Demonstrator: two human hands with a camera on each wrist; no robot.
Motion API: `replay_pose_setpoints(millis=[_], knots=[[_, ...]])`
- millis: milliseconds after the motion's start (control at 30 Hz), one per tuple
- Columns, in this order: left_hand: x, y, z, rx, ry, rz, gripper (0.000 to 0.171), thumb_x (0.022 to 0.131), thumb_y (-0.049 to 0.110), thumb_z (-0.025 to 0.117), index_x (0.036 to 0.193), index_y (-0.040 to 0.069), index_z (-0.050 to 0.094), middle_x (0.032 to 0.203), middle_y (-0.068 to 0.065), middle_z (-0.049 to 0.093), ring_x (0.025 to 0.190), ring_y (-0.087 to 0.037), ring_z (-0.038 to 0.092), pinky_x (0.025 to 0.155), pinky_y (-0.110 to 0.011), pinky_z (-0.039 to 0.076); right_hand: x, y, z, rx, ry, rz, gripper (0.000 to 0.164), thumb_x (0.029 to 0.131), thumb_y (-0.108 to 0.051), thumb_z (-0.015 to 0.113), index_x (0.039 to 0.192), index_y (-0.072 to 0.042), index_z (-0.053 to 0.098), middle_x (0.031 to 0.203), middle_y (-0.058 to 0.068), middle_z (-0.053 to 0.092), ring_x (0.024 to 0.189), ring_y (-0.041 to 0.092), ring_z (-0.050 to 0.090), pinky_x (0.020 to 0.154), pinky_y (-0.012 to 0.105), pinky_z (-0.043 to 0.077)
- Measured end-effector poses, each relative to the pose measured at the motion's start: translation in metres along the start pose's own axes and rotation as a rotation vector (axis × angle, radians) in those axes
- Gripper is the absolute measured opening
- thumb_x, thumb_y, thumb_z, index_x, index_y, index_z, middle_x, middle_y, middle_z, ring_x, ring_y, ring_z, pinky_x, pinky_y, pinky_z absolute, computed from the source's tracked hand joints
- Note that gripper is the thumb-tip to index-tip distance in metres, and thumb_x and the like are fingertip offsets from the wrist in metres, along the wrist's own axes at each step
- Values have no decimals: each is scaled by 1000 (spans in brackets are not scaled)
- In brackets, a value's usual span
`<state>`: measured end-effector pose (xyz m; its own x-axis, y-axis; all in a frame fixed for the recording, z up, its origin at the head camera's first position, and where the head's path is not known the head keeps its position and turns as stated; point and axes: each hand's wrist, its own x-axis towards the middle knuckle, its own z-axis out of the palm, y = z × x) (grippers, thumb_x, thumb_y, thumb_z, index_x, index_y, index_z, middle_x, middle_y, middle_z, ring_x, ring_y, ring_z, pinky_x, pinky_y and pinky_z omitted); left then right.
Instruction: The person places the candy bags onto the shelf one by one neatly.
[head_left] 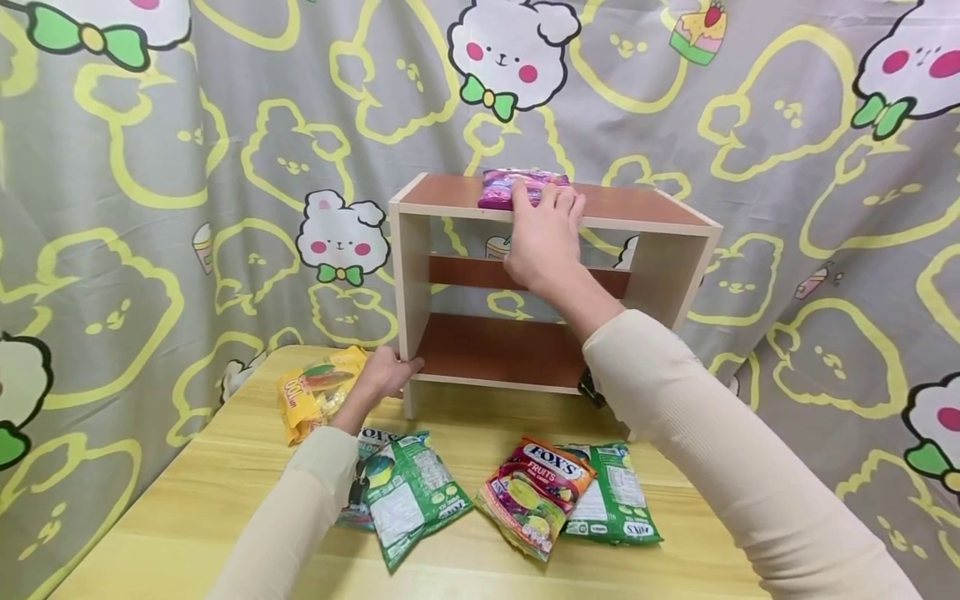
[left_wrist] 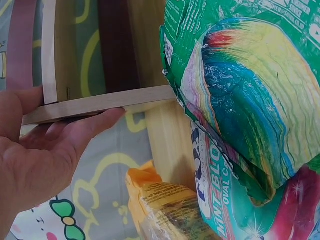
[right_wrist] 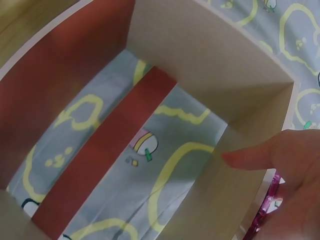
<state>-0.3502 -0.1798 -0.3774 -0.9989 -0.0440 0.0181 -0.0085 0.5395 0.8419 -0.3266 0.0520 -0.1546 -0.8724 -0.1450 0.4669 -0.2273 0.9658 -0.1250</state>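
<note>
A small two-tier shelf (head_left: 517, 350) with brown boards and pale side panels stands on the wooden table. My left hand (head_left: 382, 375) grips the front edge of its left side panel (left_wrist: 100, 104), thumb on the inner side and fingers along the outer side. A purple candy packet (head_left: 495, 190) lies flat on the shelf's top board, near the front edge. On it rests my right hand (head_left: 551, 229), its fingers stretched over the packet and partly covering it. The right thumb (right_wrist: 250, 152) hangs in front of the opening, below the top board.
A yellow candy bag (head_left: 300, 404) lies left of the shelf. In front are a green bag (head_left: 416, 492) overlapping a Fox's mint bag (left_wrist: 220, 200), and an orange Fox's fruits bag (head_left: 536, 496) overlapping another green bag (head_left: 618, 500). A patterned curtain (head_left: 300, 150) hangs behind.
</note>
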Motion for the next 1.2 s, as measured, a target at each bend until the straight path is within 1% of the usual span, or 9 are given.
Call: replay_pose_setpoints(millis=[167, 267, 433, 567, 767, 867, 967, 1067, 1200], knots=[[0, 0, -2, -3, -7, 3, 44, 101, 24, 60, 130, -8, 59, 130, -28, 59, 117, -40, 62, 75, -42, 64, 6, -22, 4, 0, -21, 8, 100, 79, -21, 78, 161, -17, 20, 160, 28, 22, 152, 49, 9, 127, 57, -4], [1, 1, -2, -3, -12, 3, 43, 101, 25, 60, 128, -8, 61, 126, -26, 61, 114, -38, 64, 73, -40, 64, 8, -33, 6, 0, -33, 13, 101, 79, -21, 79, 161, -18, 20, 160, 27, 22, 152, 48, 9, 127, 57, -4], [3, 2, -1, -2, -23, -3, 41, 101, 27, 61, 124, -8, 63, 116, -22, 61, 106, -33, 66, 75, -41, 64, 12, -48, 8, -21, -45, 20, 101, 81, -24, 78, 162, -19, 19, 160, 26, 24, 151, 48, 11, 127, 56, -2], [3, 1, -2, -4, -19, -3, 42, 100, 27, 61, 125, -7, 63, 120, -24, 62, 110, -35, 66, 75, -41, 64, 14, -60, 11, -21, -51, 19, 100, 82, -25, 79, 162, -20, 18, 160, 25, 24, 151, 46, 12, 127, 55, -1], [2, -1, -2, 9, -6, 1, 42, 100, 26, 62, 125, -7, 64, 122, -25, 63, 113, -38, 65, 72, -39, 64, 16, -75, 15, -46, -43, -4, 94, 86, -24, 73, 162, -22, 18, 159, 23, 26, 151, 44, 14, 128, 53, 2], [2, -1, -2, 16, -6, 3, 42, 100, 27, 61, 124, -7, 64, 116, -24, 63, 111, -39, 66, 72, -39, 64, 17, -81, 17, -67, -40, -2, 96, 85, -24, 74, 162, -22, 17, 159, 22, 28, 150, 43, 16, 128, 53, 3], [2, -1, -2, 16, -4, -5, 40, 100, 28, 61, 122, -6, 65, 104, -17, 62, 107, -40, 68, 73, -38, 64, 17, -86, 17, -75, -41, 9, 98, 83, -25, 76, 162, -23, 18, 158, 21, 28, 150, 42, 17, 127, 52, 3], [3, -2, -2, 18, 0, -3, 40, 100, 28, 61, 119, -7, 66, 98, -15, 61, 104, -40, 69, 72, -39, 64, 18, -91, 17, -77, -49, 19, 95, 85, -25, 74, 162, -24, 18, 159, 20, 28, 150, 42, 17, 127, 52, 4], [4, -4, -1, 26, 5, -6, 41, 99, 28, 62, 121, -6, 66, 109, -20, 65, 104, -37, 69, 70, -38, 64, 18, -95, 16, -72, -58, 28, 95, 86, -24, 73, 162, -24, 17, 159, 19, 27, 151, 41, 17, 127, 52, 4]])
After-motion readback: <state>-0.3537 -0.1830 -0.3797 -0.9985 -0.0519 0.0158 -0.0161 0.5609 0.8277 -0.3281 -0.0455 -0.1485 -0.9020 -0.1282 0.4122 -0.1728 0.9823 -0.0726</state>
